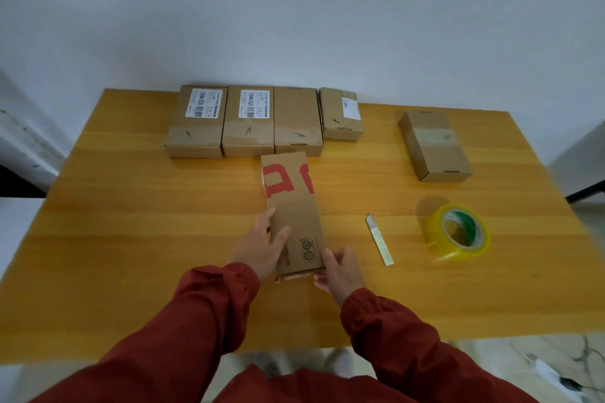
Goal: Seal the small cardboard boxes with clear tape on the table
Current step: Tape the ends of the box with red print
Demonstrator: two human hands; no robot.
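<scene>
Center frame: flat left hand (262, 247) steadies the long box (294, 206), right hand (340, 270) pinching its near end for taping.

Six cardboard boxes are on the one tabletop (131, 206). Four stand in a row along the far edge: the first box (196, 127), the second box (248, 129), the third box (297, 123) and a smaller fourth box (337, 123). A fifth box (433, 144) lies alone at the far right. One long narrow box (291, 206) lies in the middle. Three boxes in the far row carry a white label. One tape roll (435, 232) and one cutter (379, 240) lie to the right. Two hands, the left hand (262, 249) and the right hand (340, 268), are in view.
</scene>
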